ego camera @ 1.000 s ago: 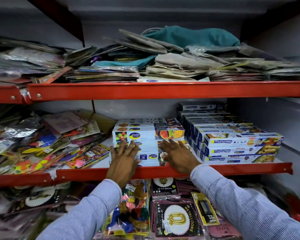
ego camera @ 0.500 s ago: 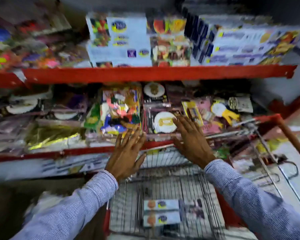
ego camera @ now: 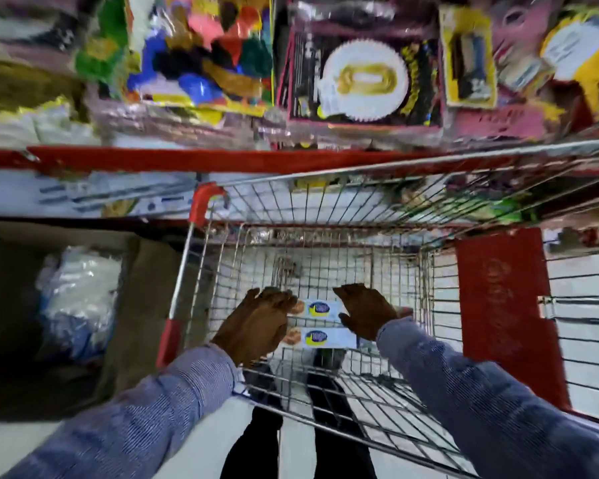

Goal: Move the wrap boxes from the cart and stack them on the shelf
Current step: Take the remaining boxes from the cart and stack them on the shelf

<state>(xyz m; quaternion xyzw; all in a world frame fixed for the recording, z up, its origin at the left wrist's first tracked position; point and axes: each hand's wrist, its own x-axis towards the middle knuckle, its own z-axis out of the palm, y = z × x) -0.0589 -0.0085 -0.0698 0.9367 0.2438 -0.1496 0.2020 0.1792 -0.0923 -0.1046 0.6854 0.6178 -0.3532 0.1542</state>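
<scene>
Two white wrap boxes with blue and yellow logos lie side by side on the floor of the wire cart (ego camera: 325,209): the farther box (ego camera: 320,308) and the nearer box (ego camera: 320,337). My left hand (ego camera: 256,323) hangs over their left ends, fingers spread. My right hand (ego camera: 367,311) is over their right ends, fingers also apart. Neither hand grips a box; whether they touch is unclear in the blur. The shelf with the stacked wrap boxes is out of view above.
A red shelf edge (ego camera: 187,160) runs across above the cart, with party packets (ego camera: 360,77) on it. A cardboard carton with a plastic bag (ego camera: 80,299) stands left of the cart. The cart's red child-seat flap (ego camera: 502,312) is at right.
Both hands left the wrap boxes on the middle shelf and dropped into the cart. My view swung down from the shelves to the cart floor.
</scene>
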